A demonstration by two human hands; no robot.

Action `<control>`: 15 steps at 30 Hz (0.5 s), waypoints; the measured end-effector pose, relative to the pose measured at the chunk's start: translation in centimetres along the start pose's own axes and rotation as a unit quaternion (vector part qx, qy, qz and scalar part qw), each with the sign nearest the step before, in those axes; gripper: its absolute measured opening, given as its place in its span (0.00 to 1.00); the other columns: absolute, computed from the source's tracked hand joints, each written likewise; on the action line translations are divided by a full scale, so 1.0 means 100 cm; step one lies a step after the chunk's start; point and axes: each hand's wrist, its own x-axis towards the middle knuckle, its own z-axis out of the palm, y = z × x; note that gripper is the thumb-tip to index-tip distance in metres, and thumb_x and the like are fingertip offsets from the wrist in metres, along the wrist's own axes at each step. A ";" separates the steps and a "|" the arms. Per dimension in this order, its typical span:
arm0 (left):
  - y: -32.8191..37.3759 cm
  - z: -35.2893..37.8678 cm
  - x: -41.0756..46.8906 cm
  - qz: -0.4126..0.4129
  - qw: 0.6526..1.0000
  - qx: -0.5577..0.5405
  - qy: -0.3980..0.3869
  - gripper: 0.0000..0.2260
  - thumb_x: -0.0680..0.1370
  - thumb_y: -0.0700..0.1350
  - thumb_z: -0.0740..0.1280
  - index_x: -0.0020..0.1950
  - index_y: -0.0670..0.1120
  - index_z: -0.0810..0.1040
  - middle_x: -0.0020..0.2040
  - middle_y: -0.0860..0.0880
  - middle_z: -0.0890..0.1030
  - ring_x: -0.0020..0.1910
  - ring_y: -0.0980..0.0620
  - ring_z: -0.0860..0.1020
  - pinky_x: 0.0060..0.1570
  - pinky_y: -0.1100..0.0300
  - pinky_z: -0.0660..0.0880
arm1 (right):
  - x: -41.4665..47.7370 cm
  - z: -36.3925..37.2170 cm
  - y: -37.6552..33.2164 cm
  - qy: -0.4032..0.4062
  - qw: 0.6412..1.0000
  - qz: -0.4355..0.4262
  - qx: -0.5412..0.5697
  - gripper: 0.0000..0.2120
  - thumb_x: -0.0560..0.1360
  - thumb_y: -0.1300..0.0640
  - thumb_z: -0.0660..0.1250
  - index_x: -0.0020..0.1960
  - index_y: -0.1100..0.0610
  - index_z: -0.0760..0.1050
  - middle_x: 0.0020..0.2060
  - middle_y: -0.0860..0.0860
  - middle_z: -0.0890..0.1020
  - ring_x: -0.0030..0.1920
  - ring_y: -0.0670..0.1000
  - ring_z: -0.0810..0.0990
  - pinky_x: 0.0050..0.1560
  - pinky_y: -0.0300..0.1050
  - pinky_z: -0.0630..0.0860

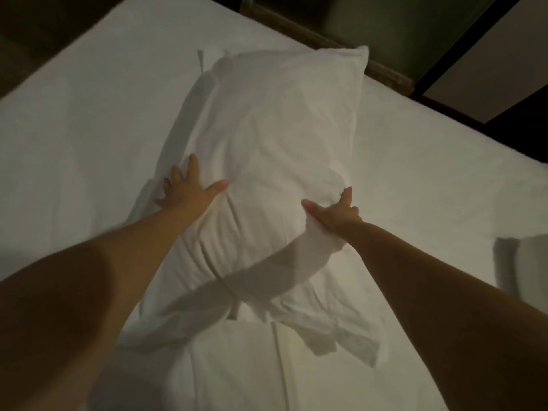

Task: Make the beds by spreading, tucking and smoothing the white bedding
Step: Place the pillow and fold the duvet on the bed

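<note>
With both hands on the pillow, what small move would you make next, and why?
Probably pull the right hand outward to tauten the pillow: it grips bunched fabric at the edge, the left hand presses the other side, and creases run between them.

One bed (77,123) stands before me. Two hands are out over it: one left hand (189,189) and one right hand (335,213). One plump pillow (275,129) lies beneath them and a second pillow (237,378) lies nearer, so two for certain. At the right edge there is one white shape (522,262), too blurred to name, perhaps a third. One wooden rail (326,40) runs behind the bed.
</note>
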 end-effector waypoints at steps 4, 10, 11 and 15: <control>0.003 -0.005 0.039 -0.025 0.996 -0.082 -0.021 0.53 0.65 0.71 0.67 0.76 0.56 0.35 0.78 0.40 0.46 0.75 0.37 0.52 0.72 0.39 0.54 | 0.029 0.007 -0.015 -0.006 0.994 0.009 0.112 0.60 0.64 0.38 0.75 0.78 0.50 0.35 0.74 0.56 0.62 0.71 0.61 0.65 0.68 0.55 0.64; 0.019 0.025 0.029 -0.042 0.984 -0.171 -0.014 0.48 0.70 0.67 0.67 0.77 0.41 0.51 0.74 0.39 0.63 0.71 0.40 0.65 0.68 0.51 0.62 | 0.026 0.013 -0.011 0.051 0.993 -0.043 0.094 0.36 0.73 0.50 0.72 0.74 0.58 0.60 0.67 0.55 0.73 0.66 0.57 0.72 0.64 0.45 0.67; 0.025 0.028 0.019 -0.028 0.983 -0.184 -0.008 0.47 0.69 0.68 0.67 0.76 0.40 0.55 0.73 0.39 0.65 0.70 0.40 0.66 0.67 0.51 0.63 | 0.022 0.008 -0.008 0.065 0.993 -0.058 0.077 0.27 0.75 0.51 0.69 0.70 0.59 0.66 0.65 0.55 0.75 0.64 0.58 0.73 0.61 0.44 0.67; 0.061 0.023 -0.029 0.029 0.976 -0.212 0.030 0.36 0.70 0.65 0.69 0.70 0.43 0.69 0.66 0.39 0.74 0.63 0.40 0.74 0.61 0.52 0.70 | -0.007 -0.020 0.005 0.121 0.983 -0.106 0.087 0.06 0.80 0.56 0.59 0.50 0.55 0.75 0.46 0.53 0.79 0.52 0.56 0.78 0.47 0.41 0.66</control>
